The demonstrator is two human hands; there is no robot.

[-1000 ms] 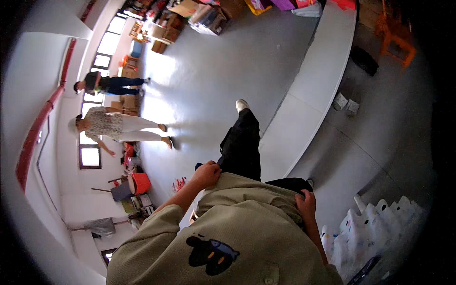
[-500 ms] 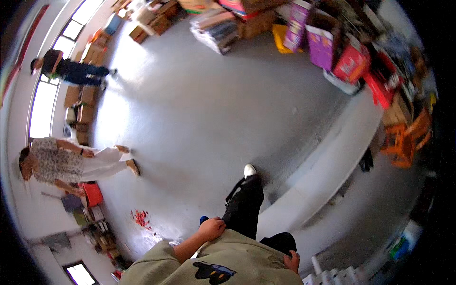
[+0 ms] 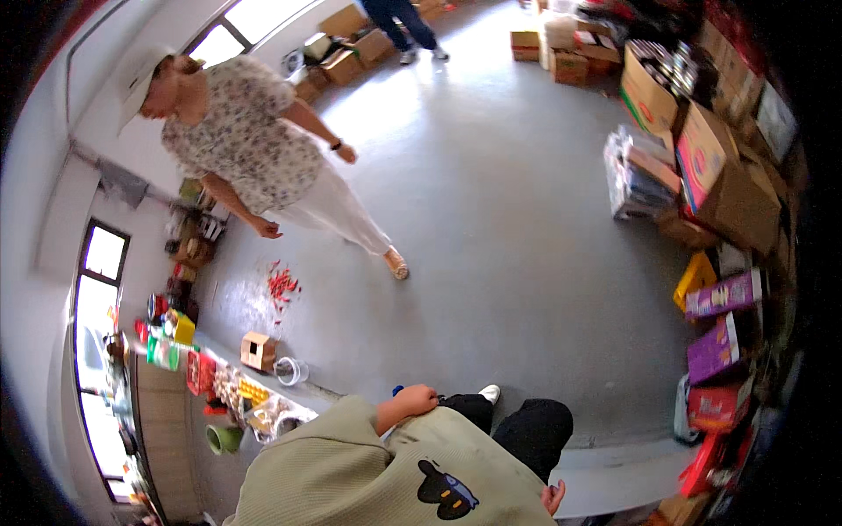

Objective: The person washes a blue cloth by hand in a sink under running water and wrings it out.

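Note:
My left hand [image 3: 415, 401] is closed at the front of my light green top [image 3: 412, 473], above my black trousers [image 3: 539, 430]. A small dark blue thing [image 3: 397, 389] pokes out past its fingers; its kind cannot be made out. Low beside the hem of the top, my right hand [image 3: 553, 497] hangs with loose fingers and nothing visible in it, partly hidden by the cloth. One white shoe [image 3: 489, 394] shows ahead of me on the grey floor [image 3: 491, 289].
A person in a patterned shirt [image 3: 246, 131] stands at left by scattered red pieces [image 3: 281, 287] on the floor. A cardboard box [image 3: 259, 351] and a clear tub [image 3: 291, 371] are nearer. Cartons [image 3: 741, 193] line the right; another person's legs [image 3: 399, 22] show far off.
My view has swung left, so the person in the patterned shirt appears larger and closer. That person's legs have moved. My left hand stays closed at my front beside the blue thing.

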